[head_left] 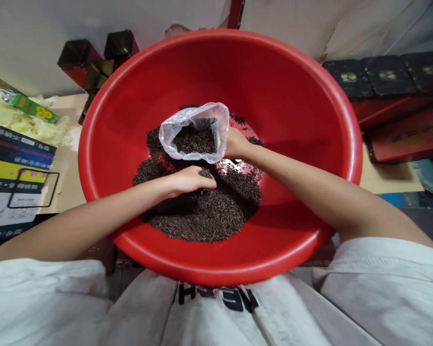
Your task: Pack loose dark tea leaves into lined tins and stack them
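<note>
Right hand [235, 143] grips the bag [195, 132] mouth-up, keeping it open inside the basin [310, 96]; left hand [189, 180], fingers curled, cups tea [202, 216] just below.

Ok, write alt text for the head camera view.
Two bare hands work in a big red basin of dark loose tea leaves: the right hand holds open a clear plastic bag, the left hand grips a handful. Boxes lie around.
</note>
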A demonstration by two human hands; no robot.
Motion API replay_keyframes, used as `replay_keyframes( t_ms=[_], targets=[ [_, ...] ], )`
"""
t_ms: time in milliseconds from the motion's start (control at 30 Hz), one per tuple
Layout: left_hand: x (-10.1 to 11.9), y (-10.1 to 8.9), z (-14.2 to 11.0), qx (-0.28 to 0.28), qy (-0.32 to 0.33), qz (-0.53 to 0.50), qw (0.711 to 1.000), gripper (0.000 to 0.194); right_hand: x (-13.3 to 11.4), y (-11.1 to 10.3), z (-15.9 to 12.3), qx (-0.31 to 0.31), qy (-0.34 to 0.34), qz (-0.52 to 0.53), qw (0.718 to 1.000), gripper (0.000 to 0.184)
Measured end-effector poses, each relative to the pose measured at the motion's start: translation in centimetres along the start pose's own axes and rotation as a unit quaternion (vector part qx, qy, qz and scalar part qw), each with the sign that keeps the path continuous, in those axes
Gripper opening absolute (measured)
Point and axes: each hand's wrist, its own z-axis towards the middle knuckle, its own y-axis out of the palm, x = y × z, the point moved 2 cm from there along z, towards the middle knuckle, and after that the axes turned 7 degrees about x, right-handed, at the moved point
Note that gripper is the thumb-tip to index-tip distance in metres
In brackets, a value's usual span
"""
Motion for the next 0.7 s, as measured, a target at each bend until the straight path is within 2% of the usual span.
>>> replay_keyframes(
  t_ms=[67, 167, 300, 400, 467, 567, 700],
  targets=[
    [1.7, -0.3, -1.1, -0.020, 0.022, -0.009, 1.000, 0.015, 0.0, -0.2, 0.1, -0.009, 0.000, -0.010, 1.000, 0.057],
    [4.0, -1.9, -1.5, 0.017, 0.051, 0.006, 0.999, 0.020, -0.1, -0.3, 0.2, -0.013, -0.001, -0.020, 1.000, 0.054],
    [6.3, -4.9, 0.2, 0.142, 0.107, 0.070, 0.981, 0.019, -0.1, -0.3, 0.2, -0.005, 0.003, -0.014, 1.000, 0.064],
    [7.0, -6.3, 2.0, 0.260, 0.164, 0.169, 0.936, 0.022, -0.1, -0.3, 0.2, -0.009, 0.004, -0.014, 1.000, 0.071],
    [6.8, -6.7, 3.2, 0.305, 0.191, 0.228, 0.905, 0.027, 0.0, -0.3, 0.2, -0.007, 0.009, -0.015, 1.000, 0.073],
    [6.1, -6.7, 4.4, 0.292, 0.246, 0.287, 0.879, 0.032, 0.1, -0.2, 0.1, 0.000, 0.017, -0.011, 1.000, 0.073],
    [5.3, -6.7, 5.0, 0.209, 0.268, 0.370, 0.865, 0.024, 0.1, -0.1, 0.1, 0.003, 0.004, -0.017, 1.000, 0.071]
  ],
)
